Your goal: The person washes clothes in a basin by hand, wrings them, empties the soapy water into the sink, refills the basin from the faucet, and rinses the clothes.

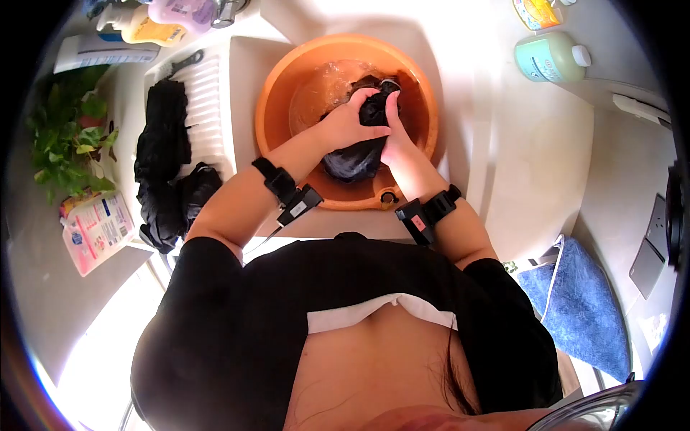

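In the head view an orange basin (269, 93) with some water in it stands in a white sink. Over it, my left hand (352, 128) and my right hand (395, 133) come together on a wet black cloth garment (352, 159). Bunched fabric shows between my thumbs, and the lower part hangs into the basin. Both hands are closed around the cloth; some fingers are hidden behind it. What kind of garment it is, I cannot tell. Each forearm has a black strap with a small box on it.
On the left, more black clothing (164, 136) lies over a white ribbed washboard (207, 93), near a dark-handled brush (188, 60). Bottles, a leafy plant (68, 140) and a pink-and-white pouch (99, 231) line that side. At right are a pale green bottle (548, 57) and a blue towel (583, 309).
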`<state>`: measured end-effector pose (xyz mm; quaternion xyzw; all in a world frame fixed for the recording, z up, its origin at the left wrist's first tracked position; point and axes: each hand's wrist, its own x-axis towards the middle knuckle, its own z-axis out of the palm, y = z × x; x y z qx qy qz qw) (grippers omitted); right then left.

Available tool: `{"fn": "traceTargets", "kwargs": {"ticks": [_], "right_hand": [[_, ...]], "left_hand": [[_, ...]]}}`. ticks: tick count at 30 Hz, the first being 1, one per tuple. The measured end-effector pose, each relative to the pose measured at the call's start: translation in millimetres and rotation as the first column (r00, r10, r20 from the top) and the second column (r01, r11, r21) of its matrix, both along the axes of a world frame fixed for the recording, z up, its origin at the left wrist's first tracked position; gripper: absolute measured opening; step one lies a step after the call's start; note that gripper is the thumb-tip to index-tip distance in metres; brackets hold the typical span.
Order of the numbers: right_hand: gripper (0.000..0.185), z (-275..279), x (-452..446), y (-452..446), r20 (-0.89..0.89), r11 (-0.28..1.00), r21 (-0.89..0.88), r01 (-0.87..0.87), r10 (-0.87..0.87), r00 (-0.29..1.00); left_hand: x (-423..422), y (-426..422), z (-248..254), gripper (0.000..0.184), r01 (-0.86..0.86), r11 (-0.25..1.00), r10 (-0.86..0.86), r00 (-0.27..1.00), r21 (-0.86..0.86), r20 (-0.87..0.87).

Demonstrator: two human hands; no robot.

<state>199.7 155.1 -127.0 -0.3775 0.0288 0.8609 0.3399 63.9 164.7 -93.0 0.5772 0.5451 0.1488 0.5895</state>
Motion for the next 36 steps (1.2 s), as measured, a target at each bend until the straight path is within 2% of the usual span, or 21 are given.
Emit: {"fn": "traceTargets", "kwargs": {"ticks": [1, 2, 5, 6, 7, 9, 12, 14, 15, 16, 17, 19, 21, 22, 25, 28, 31, 32, 34, 35, 36], "right_hand": [[0.076, -3, -1, -1, -0.004, 1.0, 0.014, -0.005, 0.005, 1.0], [0.075, -7, -3, -2, -0.009, 1.0, 0.028, -0.011, 0.011, 1.0], [0.073, -15, -10, -7, -0.025, 0.997, 0.071, -0.022, 0.024, 0.999], [0.067, 0, -14, -7, 0.108, 1.0, -0.013, -0.019, 0.02, 0.994], [0.07, -2, -19, -10, 0.192, 0.999, 0.025, -0.031, 0.026, 0.981], [0.068, -20, -23, -9, 0.512, 0.978, -0.001, -0.208, 0.179, 0.84], [0.066, 0, -22, -12, 0.587, 0.878, 0.201, -0.434, 0.246, 0.771], [0.062, 8, -16, -5, 0.783, 0.76, 0.291, -0.581, 0.16, 0.601], [0.06, 10, -12, -1, 0.856, 0.69, 0.313, -0.653, 0.092, 0.508], [0.06, 8, -7, 6, 0.878, 0.764, 0.223, -0.605, 0.112, 0.466], [0.059, -4, -6, 10, 0.827, 0.878, 0.24, -0.415, 0.038, 0.56], [0.062, -24, 4, 26, 0.637, 0.885, 0.403, -0.233, -0.088, 0.766], [0.064, -11, 8, 27, 0.74, 0.954, 0.255, -0.158, -0.087, 0.667], [0.066, -3, 8, 27, 0.783, 0.956, 0.208, -0.207, -0.036, 0.621], [0.067, -6, 6, 28, 0.782, 0.954, 0.208, -0.214, -0.031, 0.622], [0.068, 11, 4, 20, 0.846, 0.949, 0.155, -0.274, 0.016, 0.532], [0.068, -15, 5, 17, 0.821, 0.965, 0.059, -0.257, 0.099, 0.562], [0.067, -28, 4, 15, 0.837, 0.963, 0.042, -0.266, 0.111, 0.535], [0.065, -35, 5, 14, 0.851, 0.948, -0.02, -0.317, 0.183, 0.492], [0.065, -39, 5, 14, 0.855, 0.938, -0.05, -0.343, 0.217, 0.471], [0.067, -45, 5, 11, 0.849, 0.932, -0.084, -0.353, 0.252, 0.464]], "left_hand": [[0, -5, 4, 0.089, 0.004, 1.0, -0.003, 0.997, 0.019, -0.075], [0, -12, 1, 0.078, -0.06, 0.994, 0.065, 0.997, 0.094, -0.047], [3, -22, -3, 0.069, -0.139, 0.98, 0.165, 0.968, 0.146, -0.189], [4, -24, -5, 0.057, -0.171, 0.953, 0.224, 0.954, 0.251, -0.202], [2, -25, -5, 0.052, -0.169, 0.956, 0.222, 0.951, 0.241, -0.213], [-7, -24, -4, 0.043, -0.168, 0.961, 0.22, 0.946, 0.221, -0.237], [-23, -21, 0, 0.038, -0.219, 0.941, 0.288, 0.919, 0.257, -0.27], [-36, -21, -7, 0.037, -0.266, 0.908, 0.387, 0.83, 0.325, -0.401], [-45, -20, -8, 0.033, -0.308, 0.916, 0.397, 0.791, 0.258, -0.465], [-59, -25, -24, 0.031, -0.269, 0.907, 0.406, 0.766, 0.324, -0.499], [-72, -34, -44, 0.031, -0.222, 0.895, 0.413, 0.741, 0.386, -0.53], [-81, -41, -36, 0.034, -0.021, 0.977, 0.169, 0.69, 0.214, -0.703], [-79, -41, -1, 0.036, 0.198, 0.977, -0.175, 0.528, -0.08, -0.831], [-73, -31, 10, 0.042, 0.245, 0.946, -0.304, 0.436, -0.213, -0.847], [-69, -2, -15, 0.062, 0.083, 0.994, 0.001, 0.667, 0.076, -0.745], [-48, 9, -55, 0.096, 0.119, 0.956, 0.087, 0.756, 0.268, -0.648], [-20, 27, -40, 0.12, 0.335, 0.935, -0.306, 0.581, -0.121, -0.754], [-19, 30, -55, 0.121, 0.341, 0.925, -0.351, 0.596, -0.168, -0.722], [-19, 38, -73, 0.122, 0.401, 0.856, -0.506, 0.515, -0.327, -0.692], [-20, 42, -81, 0.123, 0.424, 0.812, -0.577, 0.469, -0.402, -0.669], [-16, 46, -72, 0.121, 0.468, 0.761, -0.628, 0.357, -0.45, -0.692]]}}
